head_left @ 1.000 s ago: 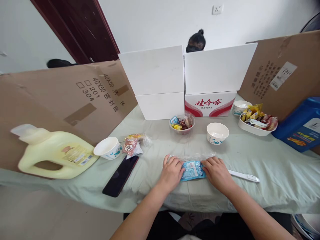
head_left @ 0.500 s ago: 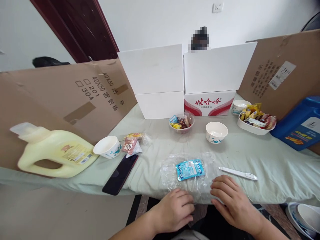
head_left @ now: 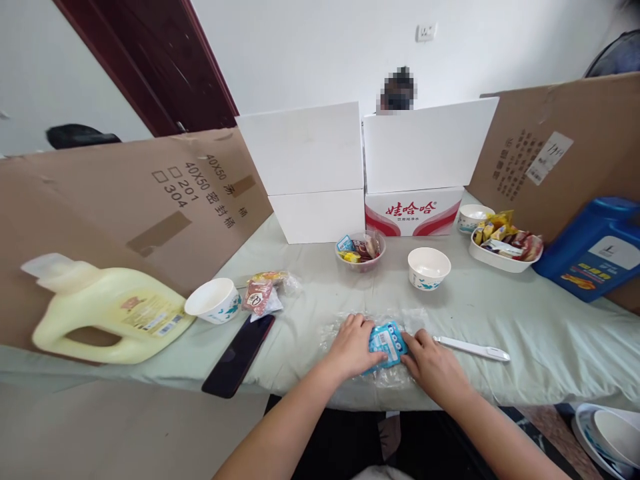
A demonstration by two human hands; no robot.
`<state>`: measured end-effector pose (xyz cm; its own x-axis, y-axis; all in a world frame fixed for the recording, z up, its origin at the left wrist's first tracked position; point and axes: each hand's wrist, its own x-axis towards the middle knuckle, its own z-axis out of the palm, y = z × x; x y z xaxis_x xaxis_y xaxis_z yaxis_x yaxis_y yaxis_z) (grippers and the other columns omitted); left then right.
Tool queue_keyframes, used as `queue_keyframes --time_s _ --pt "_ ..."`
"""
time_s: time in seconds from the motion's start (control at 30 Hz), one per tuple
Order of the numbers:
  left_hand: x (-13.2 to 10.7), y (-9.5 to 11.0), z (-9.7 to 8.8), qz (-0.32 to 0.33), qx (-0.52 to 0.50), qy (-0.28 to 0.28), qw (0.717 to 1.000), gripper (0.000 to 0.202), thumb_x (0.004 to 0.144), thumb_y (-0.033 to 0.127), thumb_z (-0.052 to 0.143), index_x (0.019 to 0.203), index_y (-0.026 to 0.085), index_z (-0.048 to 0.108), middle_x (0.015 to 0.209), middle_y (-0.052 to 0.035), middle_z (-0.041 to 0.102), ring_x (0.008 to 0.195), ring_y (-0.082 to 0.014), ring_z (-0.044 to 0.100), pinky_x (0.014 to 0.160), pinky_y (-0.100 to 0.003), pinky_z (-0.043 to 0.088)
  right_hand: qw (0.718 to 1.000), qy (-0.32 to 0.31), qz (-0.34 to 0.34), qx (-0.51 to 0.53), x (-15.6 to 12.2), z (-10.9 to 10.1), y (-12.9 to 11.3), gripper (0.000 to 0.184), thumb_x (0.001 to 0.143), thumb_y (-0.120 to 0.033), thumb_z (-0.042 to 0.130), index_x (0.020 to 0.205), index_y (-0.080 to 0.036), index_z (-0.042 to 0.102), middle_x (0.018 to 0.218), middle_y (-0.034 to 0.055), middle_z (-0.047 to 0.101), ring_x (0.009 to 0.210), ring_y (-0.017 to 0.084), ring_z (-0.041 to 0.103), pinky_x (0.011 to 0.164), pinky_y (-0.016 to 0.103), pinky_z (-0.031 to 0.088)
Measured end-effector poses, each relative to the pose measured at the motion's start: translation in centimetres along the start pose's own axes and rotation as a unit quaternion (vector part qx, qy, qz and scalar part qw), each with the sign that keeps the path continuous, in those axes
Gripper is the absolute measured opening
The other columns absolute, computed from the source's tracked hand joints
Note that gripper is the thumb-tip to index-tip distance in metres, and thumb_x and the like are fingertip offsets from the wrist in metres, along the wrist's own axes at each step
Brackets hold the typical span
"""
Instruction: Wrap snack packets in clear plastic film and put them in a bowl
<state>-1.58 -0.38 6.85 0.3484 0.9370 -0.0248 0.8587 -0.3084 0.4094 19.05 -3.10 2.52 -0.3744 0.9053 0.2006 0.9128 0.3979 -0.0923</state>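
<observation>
Left grip (head_left: 354, 348) and right grip (head_left: 431, 363) partly closed on blue packet (head_left: 388, 341).

The left cardboard (head_left: 135, 207) read "40X50 汤桶", "40X50 密封桶", "201" and "304"; the red-and-white carton (head_left: 414, 211) read "娃哈哈", "饮用纯净水".

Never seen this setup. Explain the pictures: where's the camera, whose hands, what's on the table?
No machine here: the grip is a person's own left hand and right hand. Every picture comes from one camera worn on that person's head, looking forward and down. Both hands touch a blue packet with clear plastic around it; how firmly it's held, I can't tell. On the green cloth, a slim white tool lies beside the right hand. To the left are a dark phone and a yellow jug; farther back, a clear bowl; to the right, a white tray and a blue bottle.
</observation>
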Motion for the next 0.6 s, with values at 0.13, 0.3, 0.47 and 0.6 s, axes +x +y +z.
queue_keyframes --time_s 0.13,0.3,0.47,0.6 --pt "0.1 0.3 0.6 -0.001 -0.048 0.011 0.999 0.053 0.058 0.038 0.083 0.100 0.017 0.057 0.101 -0.0068 0.059 0.099 -0.0268 0.054 0.086 -0.038 0.046 0.999 0.042 -0.011 0.025 -0.7 1.0 0.3 0.036 0.090 -0.031 0.053 0.124 -0.020 0.054 0.096 0.0068 0.060 0.080 0.020 0.063 0.065 0.029 0.048" --pt "-1.2 0.0 1.6 0.075 -0.062 0.034 0.995 0.043 0.070 0.029 0.076 0.106 0.020 0.054 0.101 -0.0050 0.064 0.095 -0.0242 0.060 0.086 -0.039 0.047 0.992 0.090 -0.042 0.072 -1.3 1.1 0.6 0.023 0.091 -0.029 0.051 0.110 -0.019 0.059 0.097 0.0064 0.060 0.082 0.019 0.062 0.071 0.030 0.049" --pt "-2.4 -0.2 1.3 0.165 -0.088 0.016 0.982 0.059 0.077 0.022 0.066 0.131 0.020 0.043 0.122 -0.0092 0.061 0.109 -0.0254 0.059 0.098 -0.042 0.046 0.987 0.107 -0.064 0.100 -1.5 0.7 0.5 0.018 0.091 -0.025 0.049 0.105 -0.019 0.059 0.097 0.0060 0.060 0.082 0.019 0.062 0.072 0.031 0.051" --pt "-2.2 0.1 1.0 0.152 -0.142 0.003 0.978 0.052 0.075 0.014 0.058 0.125 0.022 0.051 0.119 -0.0058 0.064 0.108 -0.0229 0.061 0.097 -0.038 0.048 0.984 0.114 -0.082 0.110 -1.5 1.1 0.7 0.018 0.092 -0.024 0.047 0.106 -0.020 0.058 0.099 0.0067 0.061 0.083 0.019 0.063 0.072 0.032 0.053"
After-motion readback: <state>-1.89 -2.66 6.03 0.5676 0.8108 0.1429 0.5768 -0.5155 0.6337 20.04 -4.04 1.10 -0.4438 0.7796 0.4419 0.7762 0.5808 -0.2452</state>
